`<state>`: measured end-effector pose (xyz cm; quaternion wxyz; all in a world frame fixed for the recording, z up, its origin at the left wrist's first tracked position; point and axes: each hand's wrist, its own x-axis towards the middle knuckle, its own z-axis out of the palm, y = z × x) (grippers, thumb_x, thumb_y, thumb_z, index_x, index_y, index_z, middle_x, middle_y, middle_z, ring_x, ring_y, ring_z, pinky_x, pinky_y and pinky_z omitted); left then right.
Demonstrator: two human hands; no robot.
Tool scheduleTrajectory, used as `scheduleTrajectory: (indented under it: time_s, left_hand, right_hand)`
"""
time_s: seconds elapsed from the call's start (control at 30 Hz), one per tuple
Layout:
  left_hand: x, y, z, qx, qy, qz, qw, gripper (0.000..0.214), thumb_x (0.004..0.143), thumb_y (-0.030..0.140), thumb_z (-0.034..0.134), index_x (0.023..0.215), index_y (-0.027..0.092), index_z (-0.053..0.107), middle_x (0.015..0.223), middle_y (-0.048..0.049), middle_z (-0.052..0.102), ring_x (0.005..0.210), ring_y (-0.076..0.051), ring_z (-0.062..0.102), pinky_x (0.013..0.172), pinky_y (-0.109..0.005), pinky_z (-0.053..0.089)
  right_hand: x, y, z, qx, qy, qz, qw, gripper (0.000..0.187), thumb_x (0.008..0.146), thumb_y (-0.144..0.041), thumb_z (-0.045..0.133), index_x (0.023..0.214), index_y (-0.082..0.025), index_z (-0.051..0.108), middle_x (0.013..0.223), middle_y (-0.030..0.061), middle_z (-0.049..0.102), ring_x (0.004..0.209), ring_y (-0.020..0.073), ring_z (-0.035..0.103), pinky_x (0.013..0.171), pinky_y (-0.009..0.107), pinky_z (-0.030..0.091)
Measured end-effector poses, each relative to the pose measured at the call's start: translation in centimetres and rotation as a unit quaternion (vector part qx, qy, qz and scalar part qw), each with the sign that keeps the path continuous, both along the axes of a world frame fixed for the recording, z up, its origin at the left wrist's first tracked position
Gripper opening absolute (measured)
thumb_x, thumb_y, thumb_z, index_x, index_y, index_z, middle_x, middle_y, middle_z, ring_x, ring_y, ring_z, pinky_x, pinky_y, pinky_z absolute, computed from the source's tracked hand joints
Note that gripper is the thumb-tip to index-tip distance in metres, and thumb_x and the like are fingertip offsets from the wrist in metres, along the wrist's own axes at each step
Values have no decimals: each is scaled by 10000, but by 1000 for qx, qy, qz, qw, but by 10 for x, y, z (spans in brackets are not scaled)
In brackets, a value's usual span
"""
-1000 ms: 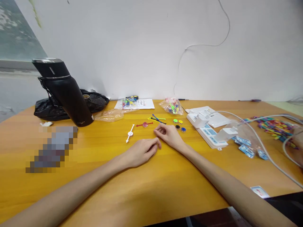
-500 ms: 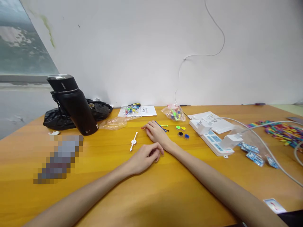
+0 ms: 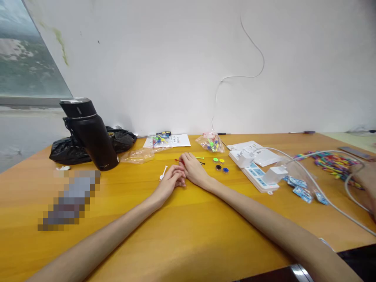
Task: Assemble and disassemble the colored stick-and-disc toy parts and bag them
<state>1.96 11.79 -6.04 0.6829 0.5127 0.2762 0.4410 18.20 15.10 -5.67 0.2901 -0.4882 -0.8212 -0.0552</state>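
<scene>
My right hand (image 3: 194, 169) rests low over the table with its fingers bent together. A small red plastic arrow (image 3: 176, 159) sticks out at its fingertips; the rest is covered. Against those fingers lies my left hand (image 3: 169, 183), its own fingers curled, and whatever they may hold is hidden. A white arrow spinner (image 3: 163, 172) lies just beyond the left hand, partly covered by it. Past the right hand, the ends of a green stick (image 3: 200, 158) and a dark stick (image 3: 202, 163) show. Right of them sit small round discs in green, yellow, black (image 3: 218, 167) and blue (image 3: 226, 170).
A black bottle (image 3: 93, 137) stands at left by a black bag (image 3: 69, 152). Bags of coloured parts (image 3: 212, 143) lie at the back. A power strip (image 3: 257, 176) with white cables and a colourful pile (image 3: 331, 166) are at right, where another person's hand (image 3: 366, 182) shows.
My left hand has moved forward to meet the right hand's fingers and now partly covers the white spinner. Another person's hand has appeared at the right edge. The view has shifted slightly.
</scene>
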Motion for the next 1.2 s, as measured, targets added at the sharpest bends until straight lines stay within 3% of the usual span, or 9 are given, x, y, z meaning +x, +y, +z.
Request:
scheduleTrajectory:
  time_s: [0.13, 0.23, 0.33, 0.53, 0.73, 0.93, 1.07, 1.2]
  left_hand:
    - [1, 0, -1, -19, -11, 20, 1000, 234, 826, 275, 683, 991, 182, 547, 921, -10, 606, 715, -114, 627, 710, -283, 559]
    - [0, 0, -2, -7, -5, 4, 1000, 263, 854, 332, 700, 996, 186, 534, 953, -26, 617, 784, -143, 662, 739, -302, 569]
    - [-1, 0, -2, 20, 4, -10, 1000, 297, 879, 386, 707, 1019, 193, 530, 1026, -35, 620, 796, -138, 658, 764, -311, 568]
    - [-3, 1, -4, 34, -22, 17, 999, 267, 911, 364, 706, 1051, 215, 534, 1077, -22, 620, 887, -129, 627, 754, -241, 527]
    - [-5, 1, 0, 7, -42, 1, 999, 278, 906, 393, 715, 1068, 230, 560, 974, -5, 626, 866, -130, 619, 764, -239, 522]
    - [-5, -2, 4, 4, -29, -22, 999, 223, 968, 397, 612, 1063, 211, 532, 942, -15, 632, 846, -144, 646, 793, -280, 540]
    - [-3, -8, 5, 70, 21, -48, 996, 232, 990, 416, 574, 1070, 210, 506, 955, -20, 629, 823, -154, 638, 752, -300, 539]
    - [-2, -12, 3, 125, 85, -41, 988, 211, 1011, 413, 553, 1024, 211, 494, 821, 21, 590, 740, -127, 591, 731, -276, 490]
  right_hand:
    - [9, -22, 1, -61, 125, 41, 990, 87, 1048, -251, 452, 1105, -211, 504, 961, 41, 632, 824, 182, 602, 753, 298, 479]
    - [16, -37, 0, -83, 168, 69, 980, 85, 1001, -278, 559, 1037, -220, 508, 885, 17, 611, 751, 166, 591, 694, 281, 477]
    - [19, -42, -1, -70, 180, 108, 975, 95, 970, -235, 600, 1035, -219, 533, 935, 35, 625, 819, 176, 610, 751, 301, 506]
    - [18, -48, 4, -36, 174, 167, 970, 327, 954, -172, 583, 1273, -233, 550, 1132, 79, 665, 1018, 213, 647, 918, 375, 533]
    - [17, -50, 5, -22, 174, 156, 972, 401, 977, -108, 488, 1355, -243, 512, 1228, 90, 661, 1104, 217, 648, 965, 389, 529]
    - [17, -50, 5, -29, 174, 129, 976, 244, 995, -152, 490, 1218, -234, 546, 1046, 62, 655, 897, 191, 649, 822, 337, 539]
    - [17, -52, 2, -28, 169, 125, 977, 235, 995, -169, 508, 1220, -230, 539, 1029, 61, 657, 865, 181, 649, 787, 318, 537]
    - [17, -54, 1, -40, 171, 131, 976, 261, 1007, -216, 532, 1267, -237, 517, 964, 42, 679, 801, 169, 663, 741, 298, 545]
